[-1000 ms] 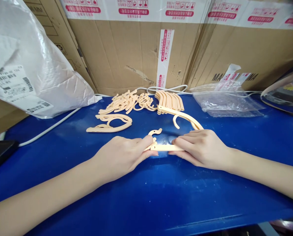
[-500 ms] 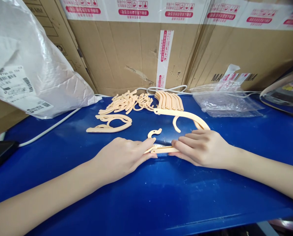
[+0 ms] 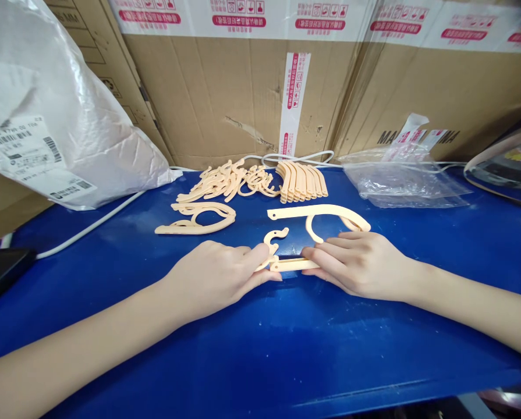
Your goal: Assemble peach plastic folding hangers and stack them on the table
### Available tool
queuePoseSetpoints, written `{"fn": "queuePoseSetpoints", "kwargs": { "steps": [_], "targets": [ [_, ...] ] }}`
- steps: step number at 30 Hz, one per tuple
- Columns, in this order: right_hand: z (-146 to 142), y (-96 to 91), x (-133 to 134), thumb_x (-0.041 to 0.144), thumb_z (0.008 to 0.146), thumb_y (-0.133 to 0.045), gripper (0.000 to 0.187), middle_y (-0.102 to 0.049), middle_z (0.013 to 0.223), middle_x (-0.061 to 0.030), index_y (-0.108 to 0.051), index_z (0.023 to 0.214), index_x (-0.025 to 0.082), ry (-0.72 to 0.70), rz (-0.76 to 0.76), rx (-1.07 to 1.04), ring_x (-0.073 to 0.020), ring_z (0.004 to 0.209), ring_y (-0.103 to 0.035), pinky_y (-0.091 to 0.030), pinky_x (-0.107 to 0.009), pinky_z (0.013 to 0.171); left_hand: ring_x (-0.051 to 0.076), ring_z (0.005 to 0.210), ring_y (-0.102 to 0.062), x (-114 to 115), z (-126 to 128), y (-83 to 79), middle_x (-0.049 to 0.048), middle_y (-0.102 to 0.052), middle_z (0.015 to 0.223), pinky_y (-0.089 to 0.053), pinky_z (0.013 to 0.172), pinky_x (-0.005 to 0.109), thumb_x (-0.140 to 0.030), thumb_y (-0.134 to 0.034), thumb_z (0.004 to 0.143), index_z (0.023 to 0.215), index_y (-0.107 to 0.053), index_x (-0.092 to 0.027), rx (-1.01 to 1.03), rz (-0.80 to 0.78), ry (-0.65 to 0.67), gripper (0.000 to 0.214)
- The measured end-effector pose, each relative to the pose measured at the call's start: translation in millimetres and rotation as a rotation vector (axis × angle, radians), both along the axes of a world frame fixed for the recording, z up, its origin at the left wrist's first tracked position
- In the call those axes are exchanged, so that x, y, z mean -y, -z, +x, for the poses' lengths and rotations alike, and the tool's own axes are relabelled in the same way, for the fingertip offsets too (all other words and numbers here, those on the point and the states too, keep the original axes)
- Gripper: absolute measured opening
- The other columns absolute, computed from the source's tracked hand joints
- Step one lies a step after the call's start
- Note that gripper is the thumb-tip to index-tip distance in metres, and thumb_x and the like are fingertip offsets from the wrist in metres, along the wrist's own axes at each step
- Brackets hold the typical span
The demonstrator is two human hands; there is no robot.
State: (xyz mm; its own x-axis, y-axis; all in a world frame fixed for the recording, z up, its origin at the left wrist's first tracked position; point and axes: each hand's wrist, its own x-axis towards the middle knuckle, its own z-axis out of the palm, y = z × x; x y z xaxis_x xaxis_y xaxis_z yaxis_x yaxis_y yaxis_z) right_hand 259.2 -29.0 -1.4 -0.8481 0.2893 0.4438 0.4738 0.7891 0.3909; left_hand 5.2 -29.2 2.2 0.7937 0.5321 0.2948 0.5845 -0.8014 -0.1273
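Between finger and thumb, my left hand (image 3: pixel 225 273) pinches a cream plastic hook piece (image 3: pixel 276 235) whose curl stands up above the fingers. My right hand (image 3: pixel 358 265) is closed round a cream folding hanger (image 3: pixel 293 265), and the straight end of this arm meets the hook piece at my left fingertips. A second, curved arm (image 3: pixel 325 209) of the hanger rises behind my right knuckles with its free end pointing left. Whether the hook piece is pinned to the hanger is hidden by the fingers. A folded hanger (image 3: pixel 199 228) lies left of my hands.
On the blue table (image 3: pixel 260 361), loose cream hanger parts (image 3: pixel 219 180) are heaped at the back, beside a neat row of curved arms (image 3: pixel 301 180). A clear plastic bag (image 3: pixel 395 177) lies right, a stuffed white bag (image 3: pixel 103 139) leans left, and cardboard boxes (image 3: pixel 225 99) stand behind.
The curved arm's free end has swung slightly down and left, uncovering more of the row of arms behind it. Both hands stay nearly in place with their grips kept.
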Motion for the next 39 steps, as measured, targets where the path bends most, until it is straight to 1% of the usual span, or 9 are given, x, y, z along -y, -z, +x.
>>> {"fn": "queuePoseSetpoints", "kwargs": {
  "steps": [3,5,10,13,16,20,25,31,39],
  "targets": [
    [0.6,1.2,0.5,0.031,0.103,-0.036,0.035,-0.065,0.064,0.0015,-0.059,0.082,0.015,0.002,-0.042,-0.023,-0.0093,0.049,-0.054,-0.033,-0.027,0.048,0.014,0.043,-0.059,-0.7,-0.2,1.3,-0.0007,-0.065,0.059,-0.022,0.041,0.023,-0.049,-0.019,0.103,0.099,-0.053,-0.016,0.0,-0.003,-0.004,0.047],
    [0.7,1.4,0.6,0.032,0.103,-0.036,0.036,-0.065,0.064,0.0013,-0.059,0.081,0.016,0.002,-0.054,-0.021,-0.0092,0.049,-0.054,-0.034,-0.027,0.049,0.013,0.042,-0.058,-1.1,-0.3,2.0,-0.0009,-0.064,0.058,-0.022,0.041,0.023,-0.048,-0.019,0.103,0.1,-0.054,-0.016,-0.01,0.027,-0.002,0.047],
    [-0.1,0.7,0.6,0.034,0.103,-0.034,0.039,-0.06,0.058,0.0026,-0.059,0.078,0.017,0.026,-0.083,-0.007,-0.0096,0.046,-0.051,-0.033,-0.027,0.048,0.014,0.041,-0.055,-1.2,-0.6,1.2,-0.0026,-0.056,0.052,-0.021,0.04,0.027,-0.044,-0.021,0.104,0.095,-0.055,-0.014,-0.069,0.24,0.038,0.046],
    [-0.8,0.3,0.3,0.034,0.103,-0.034,0.04,-0.058,0.056,0.003,-0.059,0.076,0.017,0.028,-0.101,-0.01,-0.0098,0.045,-0.049,-0.033,-0.027,0.048,0.013,0.043,-0.055,-0.9,-0.6,-0.1,-0.0026,-0.054,0.053,-0.023,0.041,0.028,-0.041,-0.023,0.104,0.089,-0.055,-0.015,-0.099,0.3,0.053,0.045],
    [-1.1,0.7,-0.1,0.035,0.103,-0.033,0.042,-0.057,0.056,0.0027,-0.059,0.075,0.017,0.028,-0.133,-0.008,-0.0099,0.045,-0.048,-0.033,-0.027,0.049,0.013,0.042,-0.053,-1.2,-0.8,-0.1,-0.0022,-0.052,0.052,-0.022,0.041,0.028,-0.039,-0.024,0.104,0.084,-0.055,-0.015,-0.119,0.322,0.059,0.044],
    [-1.2,2.4,-0.5,0.036,0.103,-0.032,0.043,-0.054,0.054,0.003,-0.056,0.072,0.017,0.042,-0.18,-0.011,-0.0096,0.044,-0.046,-0.031,-0.026,0.049,0.014,0.042,-0.051,-2.3,-2.0,1.0,-0.0014,-0.052,0.053,-0.021,0.041,0.028,-0.038,-0.028,0.104,0.08,-0.055,-0.015,-0.112,0.314,0.068,0.042],
    [-2.0,1.8,-0.2,0.038,0.103,-0.03,0.044,-0.056,0.056,0.0021,-0.056,0.074,0.017,0.073,-0.322,-0.001,-0.0098,0.045,-0.049,-0.03,-0.026,0.049,0.013,0.043,-0.051,-3.7,-3.7,1.2,-0.0016,-0.051,0.052,-0.021,0.042,0.028,-0.038,-0.031,0.103,0.073,-0.051,-0.016,-0.138,0.333,0.073,0.042],
    [-2.1,-0.5,2.3,0.04,0.103,-0.028,0.044,-0.056,0.053,0.0019,-0.056,0.078,0.017,0.098,-0.456,0.012,-0.01,0.044,-0.046,-0.027,-0.026,0.047,0.013,0.041,-0.047,-4.6,-3.4,-0.9,-0.0023,-0.049,0.051,-0.02,0.041,0.028,-0.038,-0.027,0.104,0.075,-0.051,-0.017,-0.135,0.383,0.091,0.043],
    [-1.7,0.5,4.8,0.04,0.102,-0.03,0.04,-0.054,0.054,0.0027,-0.054,0.079,0.017,0.104,-0.565,0.013,-0.0102,0.044,-0.042,-0.025,-0.026,0.048,0.012,0.043,-0.048,-1.9,-4.6,-4.9,-0.0036,-0.048,0.052,-0.029,0.043,0.027,-0.042,-0.039,0.1,0.073,-0.051,-0.018,-0.166,0.523,0.133,0.038]
  ]
}}
